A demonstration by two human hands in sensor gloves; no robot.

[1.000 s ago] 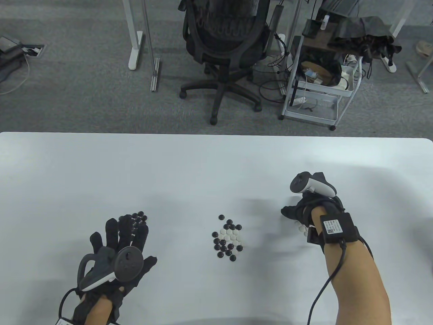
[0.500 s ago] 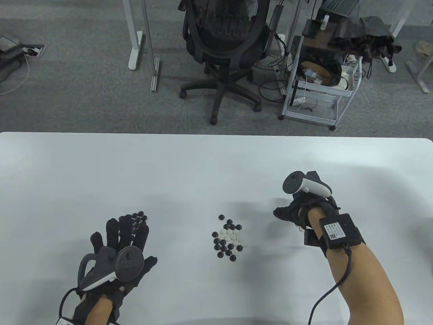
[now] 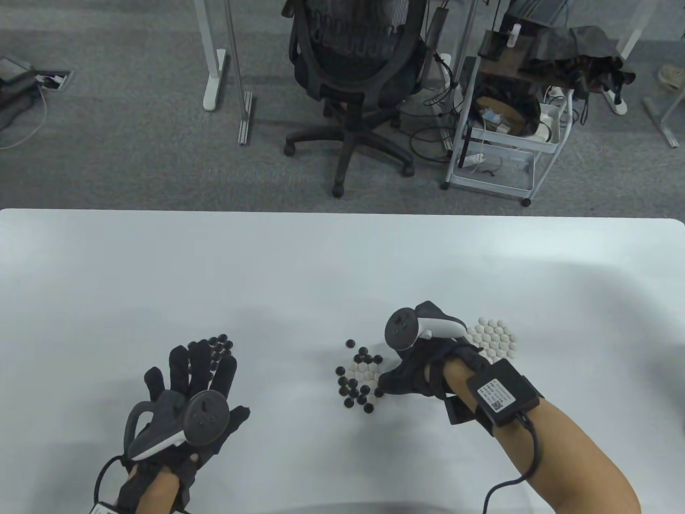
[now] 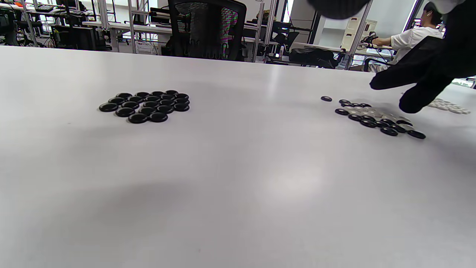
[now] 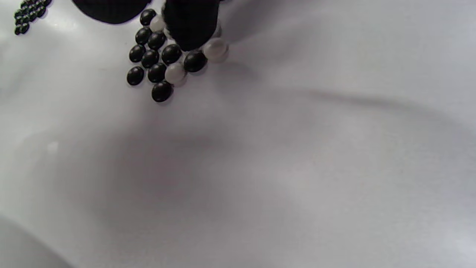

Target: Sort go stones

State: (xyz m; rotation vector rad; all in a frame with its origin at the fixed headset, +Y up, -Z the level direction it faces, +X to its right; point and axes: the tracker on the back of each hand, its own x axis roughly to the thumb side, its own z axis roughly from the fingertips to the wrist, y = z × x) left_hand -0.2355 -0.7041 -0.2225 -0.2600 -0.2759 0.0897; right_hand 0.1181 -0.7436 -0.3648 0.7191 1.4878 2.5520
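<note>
Right hand (image 3: 423, 369) is now set at the right edge of the mixed pile (image 3: 361, 377) in the middle of the table (image 3: 321, 257), its gloved fingertips (image 5: 191, 26) lowered onto the stones there. Half a second earlier it was seen farther right, over the spot where the white group (image 3: 492, 338) lies; that group, then hidden under the hand, is now uncovered and is seen as a neat cluster just beyond and to the right of the hand. Whether a stone is already pinched cannot be told, since the fingertips cover the stones beneath them in the right wrist view.

A fresh pick is judged to be under way, most likely of a white stone, several of which lie beside the fingertips among the black ones.

Farther left, the left hand (image 3: 187, 396) is laid flat with its fingers spread, nothing being gripped, and it has not moved over the last second. The sorted black group (image 4: 147, 106) lies at its fingertips, well apart from the mixed pile.

Both colours are still mingled in the middle, so the sorting is judged only partly done.
</note>
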